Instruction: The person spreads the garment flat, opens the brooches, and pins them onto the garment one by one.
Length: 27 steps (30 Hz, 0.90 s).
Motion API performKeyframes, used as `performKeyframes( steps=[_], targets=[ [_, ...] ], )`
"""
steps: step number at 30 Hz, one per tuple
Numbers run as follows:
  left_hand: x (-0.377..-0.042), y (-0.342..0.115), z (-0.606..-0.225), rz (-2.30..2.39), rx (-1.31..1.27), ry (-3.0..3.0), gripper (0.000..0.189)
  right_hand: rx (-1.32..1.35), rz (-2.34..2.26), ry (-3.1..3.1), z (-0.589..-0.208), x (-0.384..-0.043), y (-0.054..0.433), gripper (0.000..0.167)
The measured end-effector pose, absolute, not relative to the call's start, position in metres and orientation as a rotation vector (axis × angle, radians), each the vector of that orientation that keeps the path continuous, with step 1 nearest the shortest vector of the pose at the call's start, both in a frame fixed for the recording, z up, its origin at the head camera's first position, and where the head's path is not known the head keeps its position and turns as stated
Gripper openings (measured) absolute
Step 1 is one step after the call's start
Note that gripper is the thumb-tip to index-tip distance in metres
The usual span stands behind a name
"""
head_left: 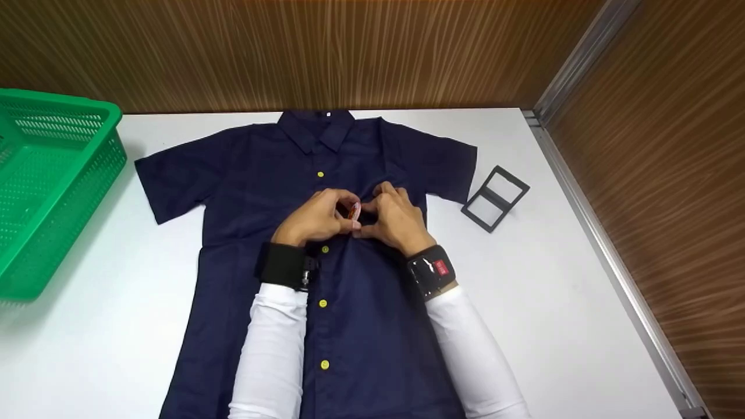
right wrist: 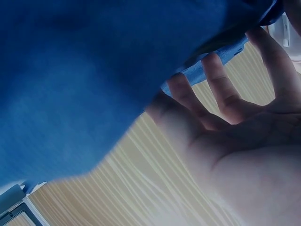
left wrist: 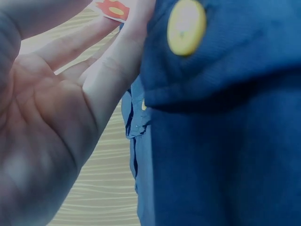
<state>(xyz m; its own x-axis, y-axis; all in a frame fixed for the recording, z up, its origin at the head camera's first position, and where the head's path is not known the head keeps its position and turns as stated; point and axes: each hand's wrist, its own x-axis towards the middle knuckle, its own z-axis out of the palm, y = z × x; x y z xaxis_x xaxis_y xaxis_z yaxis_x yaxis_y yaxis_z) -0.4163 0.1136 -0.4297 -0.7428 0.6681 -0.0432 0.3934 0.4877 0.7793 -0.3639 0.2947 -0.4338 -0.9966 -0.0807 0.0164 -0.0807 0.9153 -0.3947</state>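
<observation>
A dark navy short-sleeved shirt [head_left: 256,203] with yellow buttons lies face up, its collar toward the back wall. On its chest, my left hand [head_left: 317,216] pinches a small round badge [head_left: 354,210] by its edge, tilted nearly upright. Red and orange show on the badge's face, also in the left wrist view. Facing it, my right hand [head_left: 401,221] has thumb and fingertips at the shirt cloth beside the badge, and the cloth is pulled up there. In the right wrist view the fingers [right wrist: 225,92] reach against the raised fabric, whose folds hide the tips. The badge's back is hidden.
At the left stands a green plastic basket [head_left: 81,192] with perforated walls. A small open black folding compact mirror [head_left: 496,199] lies right of the shirt on the white table [head_left: 547,302]. Wood-patterned panels [head_left: 326,58] rise behind and at the right.
</observation>
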Motion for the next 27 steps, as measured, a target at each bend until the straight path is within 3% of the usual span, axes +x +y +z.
performKeyframes(
  steps=[13,27],
  targets=[
    [-0.416,0.109,-0.439,1.290,0.814,2.207,0.050,-0.105,-0.612,3.078,-0.435,-0.361,0.294,0.058],
    [-0.419,0.117,-0.437,1.276,0.944,2.287,0.048,-0.189,-0.776,2.997,-0.428,-0.368,0.309,0.044]
  ],
)
